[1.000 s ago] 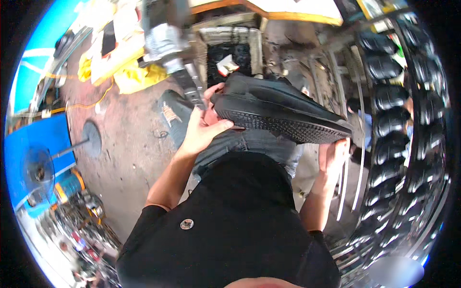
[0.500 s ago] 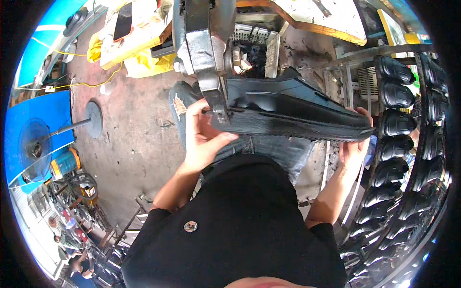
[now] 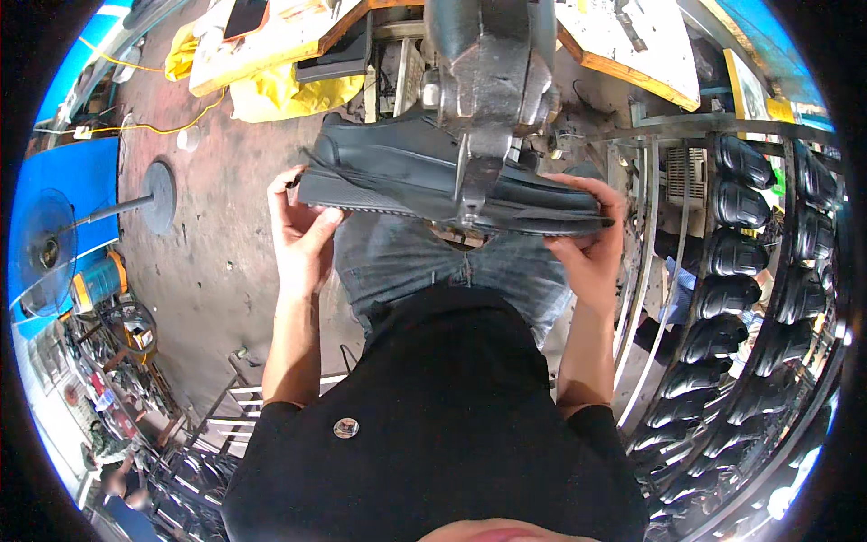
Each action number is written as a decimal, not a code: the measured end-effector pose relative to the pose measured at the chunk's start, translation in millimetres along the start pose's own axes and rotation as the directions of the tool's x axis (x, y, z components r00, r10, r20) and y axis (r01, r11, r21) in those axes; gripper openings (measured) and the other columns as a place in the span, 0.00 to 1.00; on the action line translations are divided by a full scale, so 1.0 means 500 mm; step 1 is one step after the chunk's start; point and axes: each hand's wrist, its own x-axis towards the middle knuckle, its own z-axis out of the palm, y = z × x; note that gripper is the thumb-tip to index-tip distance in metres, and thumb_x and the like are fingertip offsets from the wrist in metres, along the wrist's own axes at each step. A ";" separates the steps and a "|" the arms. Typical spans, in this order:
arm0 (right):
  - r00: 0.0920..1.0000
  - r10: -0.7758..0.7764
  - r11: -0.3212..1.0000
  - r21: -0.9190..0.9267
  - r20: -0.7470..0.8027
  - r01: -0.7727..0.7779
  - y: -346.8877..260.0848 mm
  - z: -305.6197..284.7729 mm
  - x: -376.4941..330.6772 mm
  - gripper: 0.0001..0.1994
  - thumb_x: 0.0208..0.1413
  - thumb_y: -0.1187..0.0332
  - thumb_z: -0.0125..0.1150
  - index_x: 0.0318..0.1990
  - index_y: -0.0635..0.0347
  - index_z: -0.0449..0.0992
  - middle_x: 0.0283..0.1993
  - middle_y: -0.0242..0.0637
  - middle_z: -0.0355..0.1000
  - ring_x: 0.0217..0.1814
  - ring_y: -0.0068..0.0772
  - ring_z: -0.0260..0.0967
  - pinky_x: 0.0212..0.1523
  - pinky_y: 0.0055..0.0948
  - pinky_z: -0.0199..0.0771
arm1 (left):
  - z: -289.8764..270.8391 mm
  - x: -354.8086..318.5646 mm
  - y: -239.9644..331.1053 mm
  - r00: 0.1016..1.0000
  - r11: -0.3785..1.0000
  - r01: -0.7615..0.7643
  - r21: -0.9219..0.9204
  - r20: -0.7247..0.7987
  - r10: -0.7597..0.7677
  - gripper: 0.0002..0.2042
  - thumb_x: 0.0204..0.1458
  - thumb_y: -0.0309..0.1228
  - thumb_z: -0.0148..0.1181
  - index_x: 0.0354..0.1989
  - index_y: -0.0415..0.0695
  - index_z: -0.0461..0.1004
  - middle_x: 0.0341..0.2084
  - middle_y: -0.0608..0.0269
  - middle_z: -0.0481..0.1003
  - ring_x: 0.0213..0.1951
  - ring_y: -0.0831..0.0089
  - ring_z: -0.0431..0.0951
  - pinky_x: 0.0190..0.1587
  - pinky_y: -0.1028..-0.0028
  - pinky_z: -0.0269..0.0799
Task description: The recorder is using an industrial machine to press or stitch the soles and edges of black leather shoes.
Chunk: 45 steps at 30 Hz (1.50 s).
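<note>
A black shoe (image 3: 397,172) lies sideways across the middle of the view, sole edge toward me. My left hand (image 3: 302,230) grips its left end from below. My right hand (image 3: 587,239) holds its right end, fingers curled over the sole. A grey metal machine head (image 3: 492,81) comes down from above and overlaps the shoe's middle, hiding part of it.
A rack of several black shoes (image 3: 750,298) curves down the right side. A wooden bench (image 3: 632,54) with yellow cloth (image 3: 289,90) stands behind the machine. A standing fan (image 3: 45,253) and blue panel are on the left, over bare concrete floor (image 3: 208,253).
The shoe has shifted left and level under the machine head. Both hands now hold its ends; the right hand rose from beside my leg to the shoe's right end.
</note>
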 end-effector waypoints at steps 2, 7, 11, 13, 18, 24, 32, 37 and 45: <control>0.996 0.087 0.995 0.053 -0.005 -0.087 -0.008 0.026 0.007 0.36 0.48 0.83 0.73 0.64 0.64 0.60 0.66 0.55 0.69 0.66 0.42 0.70 0.67 0.40 0.71 | -0.012 -0.003 0.007 1.000 0.999 0.025 0.043 0.001 -0.025 0.34 0.53 0.14 0.65 0.68 0.48 0.60 0.61 0.57 0.69 0.61 0.63 0.72 0.63 0.62 0.71; 0.999 0.031 0.999 -0.032 0.006 -0.031 -0.002 0.069 0.029 0.33 0.47 0.80 0.76 0.61 0.64 0.66 0.64 0.46 0.72 0.63 0.36 0.73 0.65 0.36 0.72 | 0.025 -0.004 0.030 0.945 0.735 -0.309 0.603 0.107 0.309 0.40 0.53 0.24 0.68 0.74 0.44 0.54 0.76 0.49 0.52 0.74 0.55 0.56 0.73 0.56 0.56; 0.999 0.045 0.950 -0.311 0.030 -0.033 -0.031 0.095 0.046 0.32 0.47 0.77 0.78 0.60 0.63 0.69 0.60 0.42 0.75 0.59 0.33 0.76 0.60 0.33 0.75 | 0.117 0.009 0.101 0.805 0.337 -0.585 0.738 0.480 0.348 0.44 0.46 0.36 0.77 0.72 0.43 0.60 0.71 0.48 0.61 0.74 0.49 0.56 0.76 0.49 0.44; 0.998 -0.002 0.852 -0.522 0.061 0.033 -0.044 0.112 0.051 0.30 0.47 0.74 0.78 0.59 0.61 0.71 0.56 0.39 0.77 0.55 0.36 0.78 0.56 0.32 0.77 | 0.167 0.014 0.116 0.757 0.232 -0.651 0.723 0.597 0.265 0.43 0.44 0.37 0.78 0.70 0.43 0.63 0.69 0.49 0.65 0.74 0.47 0.58 0.75 0.48 0.45; 0.984 -0.105 0.723 -0.668 0.143 0.174 -0.060 0.130 0.061 0.31 0.45 0.72 0.78 0.58 0.59 0.71 0.53 0.42 0.76 0.54 0.46 0.78 0.52 0.36 0.79 | 0.234 0.047 0.115 0.727 0.253 -0.673 0.695 0.684 0.055 0.36 0.43 0.38 0.78 0.61 0.41 0.69 0.58 0.50 0.73 0.65 0.48 0.70 0.72 0.45 0.53; 0.974 -0.128 0.681 -0.698 0.185 0.222 -0.057 0.131 0.065 0.36 0.41 0.68 0.82 0.60 0.57 0.70 0.55 0.41 0.76 0.54 0.46 0.77 0.51 0.38 0.79 | 0.217 0.071 0.087 0.776 0.601 -0.496 0.626 0.630 -0.016 0.23 0.40 0.26 0.79 0.47 0.38 0.78 0.47 0.53 0.80 0.51 0.57 0.81 0.56 0.65 0.74; 0.988 -0.096 0.833 -0.534 0.118 0.145 0.177 0.030 0.000 0.56 0.34 0.66 0.85 0.74 0.56 0.56 0.73 0.46 0.58 0.75 0.47 0.59 0.71 0.42 0.63 | 0.170 0.051 0.021 0.848 0.901 -0.155 0.405 0.522 -0.088 0.26 0.44 0.17 0.75 0.54 0.35 0.75 0.54 0.56 0.79 0.53 0.70 0.79 0.59 0.70 0.73; 0.876 0.468 0.879 0.036 0.114 -0.475 0.256 -0.042 -0.038 0.58 0.36 0.80 0.77 0.77 0.56 0.47 0.78 0.41 0.51 0.79 0.40 0.51 0.77 0.42 0.53 | 0.158 0.034 -0.036 0.882 0.992 0.024 0.127 0.464 -0.081 0.27 0.46 0.22 0.75 0.56 0.38 0.73 0.60 0.45 0.75 0.59 0.63 0.76 0.64 0.64 0.68; 0.977 0.210 0.838 -0.510 -0.029 -0.195 0.058 -0.223 -0.037 0.59 0.27 0.82 0.79 0.76 0.54 0.57 0.77 0.40 0.57 0.79 0.39 0.53 0.79 0.39 0.49 | 0.179 0.022 -0.067 0.895 0.988 0.146 -0.049 0.432 -0.111 0.27 0.52 0.27 0.72 0.61 0.38 0.71 0.63 0.38 0.71 0.64 0.53 0.72 0.68 0.57 0.62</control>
